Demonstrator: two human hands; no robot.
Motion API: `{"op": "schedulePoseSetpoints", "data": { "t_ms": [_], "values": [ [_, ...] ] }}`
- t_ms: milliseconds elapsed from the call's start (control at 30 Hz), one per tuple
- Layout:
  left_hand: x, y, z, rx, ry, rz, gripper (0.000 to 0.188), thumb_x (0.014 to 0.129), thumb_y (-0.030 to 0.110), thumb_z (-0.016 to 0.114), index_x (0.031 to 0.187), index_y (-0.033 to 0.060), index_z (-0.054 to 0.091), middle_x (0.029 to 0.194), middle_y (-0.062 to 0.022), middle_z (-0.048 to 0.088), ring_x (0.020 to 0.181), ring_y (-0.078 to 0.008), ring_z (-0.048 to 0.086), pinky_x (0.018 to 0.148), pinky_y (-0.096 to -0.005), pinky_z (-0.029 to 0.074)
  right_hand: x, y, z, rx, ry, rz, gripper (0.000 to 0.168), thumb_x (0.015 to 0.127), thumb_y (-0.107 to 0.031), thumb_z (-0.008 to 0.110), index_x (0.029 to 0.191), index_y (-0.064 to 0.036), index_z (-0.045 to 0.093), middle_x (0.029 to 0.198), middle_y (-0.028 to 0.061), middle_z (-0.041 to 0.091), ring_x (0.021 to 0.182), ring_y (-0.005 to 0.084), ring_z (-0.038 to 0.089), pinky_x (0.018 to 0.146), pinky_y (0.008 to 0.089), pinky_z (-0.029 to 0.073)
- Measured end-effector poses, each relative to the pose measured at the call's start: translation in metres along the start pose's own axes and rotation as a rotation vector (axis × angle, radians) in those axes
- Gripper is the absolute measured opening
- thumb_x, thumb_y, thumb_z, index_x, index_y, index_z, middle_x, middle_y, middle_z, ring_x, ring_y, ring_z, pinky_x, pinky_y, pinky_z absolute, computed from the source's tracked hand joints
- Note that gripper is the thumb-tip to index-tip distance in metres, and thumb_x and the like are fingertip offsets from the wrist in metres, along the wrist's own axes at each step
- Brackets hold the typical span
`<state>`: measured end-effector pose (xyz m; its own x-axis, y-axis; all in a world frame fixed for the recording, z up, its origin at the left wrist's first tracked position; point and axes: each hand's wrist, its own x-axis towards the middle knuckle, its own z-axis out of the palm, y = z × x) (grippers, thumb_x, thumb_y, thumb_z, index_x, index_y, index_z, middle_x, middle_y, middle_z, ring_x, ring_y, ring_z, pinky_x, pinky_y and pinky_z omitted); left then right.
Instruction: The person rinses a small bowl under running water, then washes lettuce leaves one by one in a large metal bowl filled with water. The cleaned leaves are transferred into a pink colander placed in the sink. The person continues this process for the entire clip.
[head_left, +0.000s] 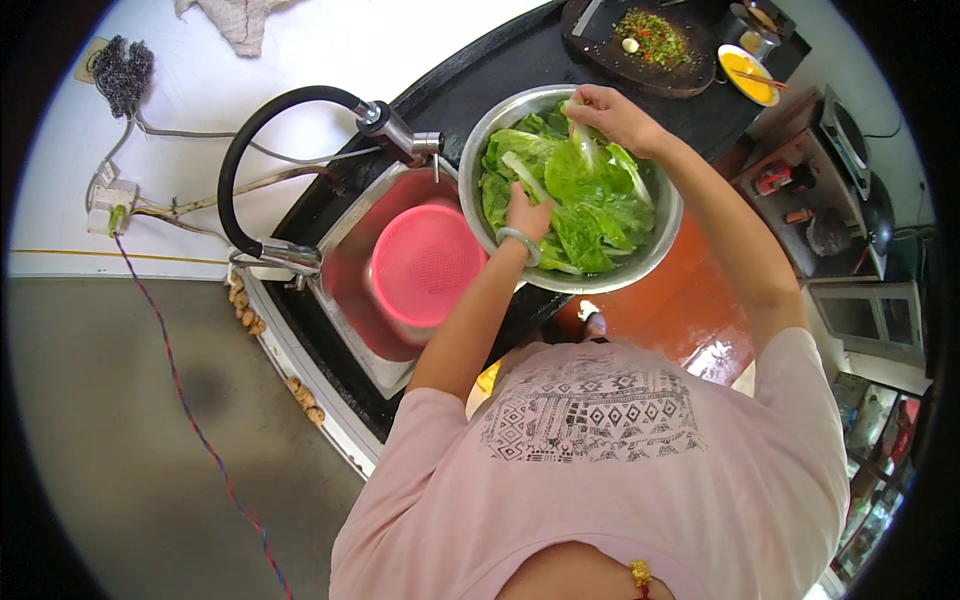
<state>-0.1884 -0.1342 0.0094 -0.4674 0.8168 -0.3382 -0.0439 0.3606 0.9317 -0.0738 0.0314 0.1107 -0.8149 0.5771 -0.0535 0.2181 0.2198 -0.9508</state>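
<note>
Green lettuce leaves (592, 187) fill a wide stainless steel basin (480, 142) on the black counter, its near side reaching past the counter's edge. My left hand (528, 213), with a pale bangle at the wrist, is in the basin and grips a leaf by its whitish rib. At the far rim my right hand (611, 116) pinches the stem end of another leaf, fingers closed on it. Left of the basin, a pink plastic colander (427, 262) sits in the sink (352, 217).
A black flexible-neck faucet (232, 165) arches over the sink's left side. Beyond the basin, a round wooden chopping board (675, 82) bears a cleaver (596, 22), chopped peppers (649, 37) and a garlic clove (630, 46). A bowl of beaten egg (746, 71) with chopsticks stands beside it.
</note>
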Motion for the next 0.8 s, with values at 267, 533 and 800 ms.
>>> {"op": "schedulePoseSetpoints", "data": {
  "t_ms": [267,533,800],
  "values": [
    [-0.033,0.050,-0.002,-0.181,-0.399,0.466,0.061,0.070,0.013,0.071,0.122,0.0007,0.041,0.114,-0.0143,0.050,0.104,-0.0246,0.050,0.088,-0.0350,0.042,-0.036,-0.066,0.003,0.224,0.020,0.010,0.018,0.088,-0.022,0.054,0.090,-0.005,0.054,0.074,0.0030,0.060,0.060,0.0066,0.053,0.052,0.0190,0.041],
    [-0.030,0.015,0.050,-0.584,0.017,-0.424,0.035,0.077,0.009,0.064,0.109,0.0040,0.050,0.107,-0.0084,0.055,0.099,-0.0224,0.052,0.079,-0.0461,0.043,0.001,0.076,0.053,0.537,0.006,0.502,0.014,0.082,-0.016,0.060,0.089,-0.003,0.059,0.078,0.0049,0.062,0.075,0.0140,0.058,0.069,0.0289,0.047],
    [-0.027,0.002,0.014,-0.230,-0.117,-0.297,0.029,0.079,0.014,0.065,0.099,0.0006,0.049,0.088,-0.0103,0.058,0.068,-0.0158,0.059,0.047,-0.0258,0.048,0.016,0.139,0.074,-0.162,0.084,0.179,0.031,0.082,-0.032,0.059,0.072,-0.003,0.061,0.062,0.0077,0.056,0.058,0.0118,0.051,0.056,0.0307,0.042]
  ]
}}
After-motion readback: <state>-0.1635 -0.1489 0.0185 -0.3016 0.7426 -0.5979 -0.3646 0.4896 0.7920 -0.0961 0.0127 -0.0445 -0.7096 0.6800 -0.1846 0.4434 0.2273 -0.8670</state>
